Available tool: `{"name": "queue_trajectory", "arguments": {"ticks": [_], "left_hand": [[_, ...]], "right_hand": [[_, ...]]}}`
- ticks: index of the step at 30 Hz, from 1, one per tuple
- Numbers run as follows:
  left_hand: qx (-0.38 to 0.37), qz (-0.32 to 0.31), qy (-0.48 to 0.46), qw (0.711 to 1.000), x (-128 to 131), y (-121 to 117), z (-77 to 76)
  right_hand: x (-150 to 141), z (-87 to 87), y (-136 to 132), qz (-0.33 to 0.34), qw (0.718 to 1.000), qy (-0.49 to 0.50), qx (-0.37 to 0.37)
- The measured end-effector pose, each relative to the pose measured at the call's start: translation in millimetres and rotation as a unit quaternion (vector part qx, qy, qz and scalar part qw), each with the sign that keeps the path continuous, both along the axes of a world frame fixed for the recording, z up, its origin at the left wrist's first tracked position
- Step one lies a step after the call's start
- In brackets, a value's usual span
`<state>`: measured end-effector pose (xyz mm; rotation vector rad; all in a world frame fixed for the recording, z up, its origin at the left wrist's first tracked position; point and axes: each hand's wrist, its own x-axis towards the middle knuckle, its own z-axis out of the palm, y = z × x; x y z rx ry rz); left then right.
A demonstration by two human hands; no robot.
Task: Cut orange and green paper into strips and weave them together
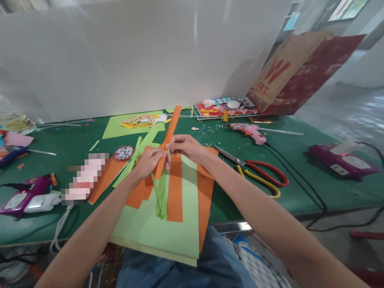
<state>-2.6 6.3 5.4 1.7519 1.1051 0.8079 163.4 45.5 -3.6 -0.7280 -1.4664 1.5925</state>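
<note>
Both my hands meet over the paper pile, fingers pinched close together. My left hand (151, 160) is closed on a long orange paper strip (173, 124), which slants up and away between the hands. My right hand (187, 147) is closed at the same spot; whatever lies between its fingertips is too small to make out. Folded light green paper strips (162, 195) lie just below my hands. Under them are light green sheets (185, 241), an orange strip (175, 197) and orange paper (205, 210), overhanging the table's front edge.
Red-and-yellow-handled scissors (259, 171) lie to the right, beyond them a pink glue gun (250, 132). Purple power sockets (340, 160) with cords sit at both sides. A round tin (123, 153) stands left of my hands. A paper bag (280, 73) leans by the white board (129, 53).
</note>
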Motion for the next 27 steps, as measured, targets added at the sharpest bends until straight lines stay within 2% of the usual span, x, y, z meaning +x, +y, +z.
{"name": "queue_trajectory", "arguments": {"ticks": [3, 8, 17, 27], "left_hand": [[0.005, 0.004, -0.004, 1.000, 0.4, 1.0, 0.0], [0.007, -0.002, -0.013, 1.000, 1.1, 0.2, 1.5], [-0.013, -0.024, -0.012, 1.000, 1.7, -1.2, 1.9], [-0.003, -0.003, 0.008, 1.000, 2.5, -4.2, 4.2]], "right_hand": [[-1.2, -1.2, -1.1, 0.024, 1.000, -0.009, 0.000], [-1.9, -4.3, 1.1, 0.016, 1.000, -0.003, -0.003], [3.3, -2.7, 6.2, -0.041, 0.999, 0.033, -0.012], [0.3, -6.5, 5.1, -0.006, 0.999, 0.026, -0.023]]}}
